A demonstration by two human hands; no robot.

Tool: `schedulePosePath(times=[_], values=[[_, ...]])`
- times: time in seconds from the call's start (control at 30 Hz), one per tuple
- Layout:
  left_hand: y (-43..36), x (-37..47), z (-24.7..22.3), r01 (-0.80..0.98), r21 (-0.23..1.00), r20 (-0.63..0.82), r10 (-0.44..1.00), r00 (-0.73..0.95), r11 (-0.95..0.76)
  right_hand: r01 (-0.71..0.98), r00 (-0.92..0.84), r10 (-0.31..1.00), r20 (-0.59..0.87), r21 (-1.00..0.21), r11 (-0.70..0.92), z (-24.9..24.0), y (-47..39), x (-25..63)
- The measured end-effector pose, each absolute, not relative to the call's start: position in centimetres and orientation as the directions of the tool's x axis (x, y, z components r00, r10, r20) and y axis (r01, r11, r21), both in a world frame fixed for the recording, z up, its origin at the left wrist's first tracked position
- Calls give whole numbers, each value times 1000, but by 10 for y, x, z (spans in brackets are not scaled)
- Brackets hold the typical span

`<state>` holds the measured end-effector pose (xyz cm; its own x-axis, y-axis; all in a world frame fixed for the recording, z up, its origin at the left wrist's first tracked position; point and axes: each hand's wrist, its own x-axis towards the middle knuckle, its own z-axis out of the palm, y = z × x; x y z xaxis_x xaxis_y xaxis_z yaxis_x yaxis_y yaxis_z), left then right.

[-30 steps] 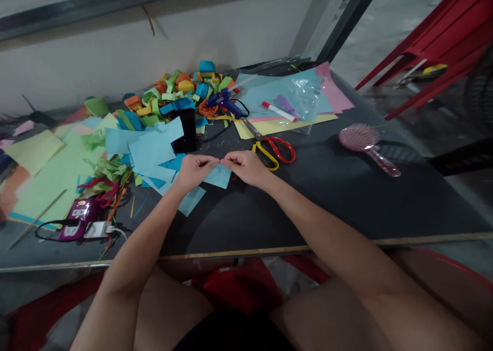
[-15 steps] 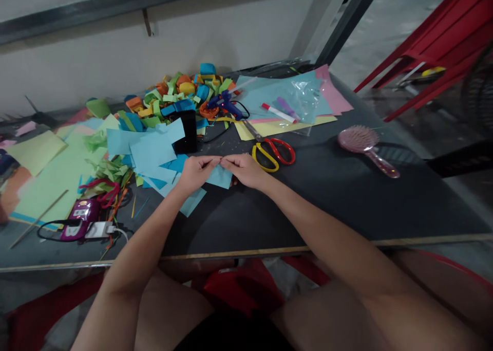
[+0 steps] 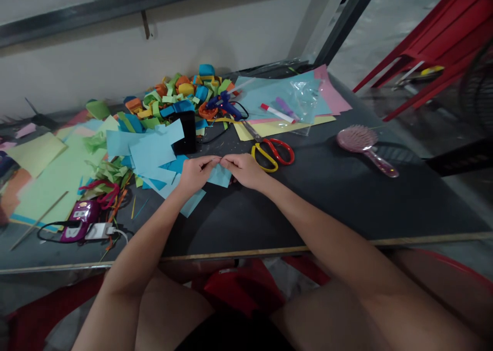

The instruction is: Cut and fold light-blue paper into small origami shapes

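My left hand (image 3: 195, 172) and my right hand (image 3: 242, 168) meet fingertip to fingertip over the dark table. Both are closed in a pinch at the upper edge of a light blue piece of paper (image 3: 221, 176), which shows below and between them. The exact grip of the fingertips is too small to make out. Left of my left hand lie several loose light blue paper sheets (image 3: 150, 153), overlapping. Scissors (image 3: 265, 150) with one yellow and one red handle lie just beyond my right hand.
Behind my hands are a heap of coloured paper pieces (image 3: 185, 90), a blue glue gun (image 3: 224, 104) and a black object (image 3: 186, 131). A pink hairbrush (image 3: 358, 138) lies right. A purple device (image 3: 80, 220) with cables and a stick (image 3: 40, 220) lie left. The table's front edge (image 3: 239, 253) is near.
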<state>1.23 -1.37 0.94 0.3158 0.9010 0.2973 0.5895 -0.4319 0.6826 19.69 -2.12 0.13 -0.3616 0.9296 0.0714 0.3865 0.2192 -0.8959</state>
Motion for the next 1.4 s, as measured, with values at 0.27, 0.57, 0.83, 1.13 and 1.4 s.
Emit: schedulePosePath(times=[0.27,0.57,0.83,1.13,1.4], values=[[-12,10,6,508,743,324,898,296,-436,271,-352,930,110,-939,213,2,-22,196],[-11,9,11,483,800,251,930,269,-356,94,-447,889,-100,-994,-64,4,-18,199],[-2,2,6,297,938,70,939,338,-177,-3,-283,956,-75,-997,-79,0,-16,196],[0,4,4,270,948,138,981,139,-171,41,-347,938,-11,-999,3,0,-17,198],[-7,13,2,226,972,-1,961,275,-63,-6,-225,972,68,-998,69,-1,-16,197]])
